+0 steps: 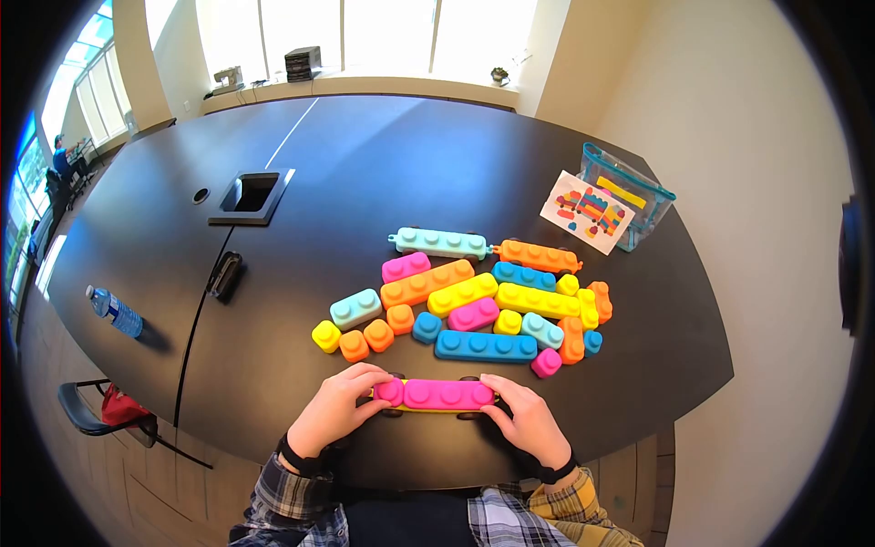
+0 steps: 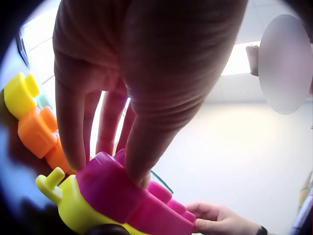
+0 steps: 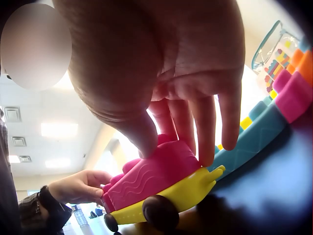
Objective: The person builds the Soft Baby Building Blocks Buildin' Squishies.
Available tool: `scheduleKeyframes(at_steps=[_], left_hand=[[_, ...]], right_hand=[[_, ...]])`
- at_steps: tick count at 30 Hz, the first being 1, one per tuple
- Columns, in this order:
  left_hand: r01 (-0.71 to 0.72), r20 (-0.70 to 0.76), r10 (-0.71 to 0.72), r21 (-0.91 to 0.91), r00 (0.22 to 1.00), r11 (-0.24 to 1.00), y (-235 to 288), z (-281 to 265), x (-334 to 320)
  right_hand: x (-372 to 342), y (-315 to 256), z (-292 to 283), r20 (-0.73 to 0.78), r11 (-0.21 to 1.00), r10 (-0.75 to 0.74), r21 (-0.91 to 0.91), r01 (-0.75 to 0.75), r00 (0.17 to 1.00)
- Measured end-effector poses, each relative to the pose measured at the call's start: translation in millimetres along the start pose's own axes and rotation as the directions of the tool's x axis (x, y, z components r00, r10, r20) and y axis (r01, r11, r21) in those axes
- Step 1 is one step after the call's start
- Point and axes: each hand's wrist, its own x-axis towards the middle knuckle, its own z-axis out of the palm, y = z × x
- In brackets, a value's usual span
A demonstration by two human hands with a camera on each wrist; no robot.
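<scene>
A yellow wheeled base (image 3: 183, 192) stands on the black table near its front edge, mostly covered from above by pink pieces. On it sit a single-stud pink block (image 1: 389, 392) at the left end and a longer pink block (image 1: 448, 394) beside it. My left hand (image 1: 339, 406) pinches the small pink block between thumb and fingers, as the left wrist view also shows. At the other end, my right hand (image 1: 529, 422) grips the long pink block, thumb on the near side and fingers on the far side.
Several loose blocks, among them a long blue one (image 1: 486, 346), lie just beyond my hands. Behind them are light-blue (image 1: 441, 242) and orange (image 1: 538, 256) wheeled bases. A picture card (image 1: 586, 212) leans on a clear bag (image 1: 629, 187); a water bottle (image 1: 116, 312) stands left.
</scene>
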Motion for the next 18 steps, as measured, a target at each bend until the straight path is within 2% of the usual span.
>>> scheduleKeyframes(at_steps=[12, 14, 16, 18], left_hand=[[0.009, -0.03, -0.009, 0.008, 0.999, 1.0, -4, -1, -2], [0.044, -0.061, -0.044, -0.011, 0.997, 0.999, -1, -10, -2], [-0.059, -0.22, 0.084, 0.119, 0.972, 0.991, -13, -21, 0], [0.036, -0.358, 0.062, 0.261, 0.932, 0.965, -22, -34, 2]], right_hand=[[5, -5, 5, -0.017, 1.0, 0.006, 0.003, -0.006, 1.0], [5, -6, 5, -0.017, 1.0, 0.008, -0.002, -0.008, 1.0], [5, -5, 6, -0.025, 1.0, -0.002, -0.01, 0.002, 1.0], [4, -4, 7, -0.03, 1.0, -0.01, -0.018, 0.01, 1.0]])
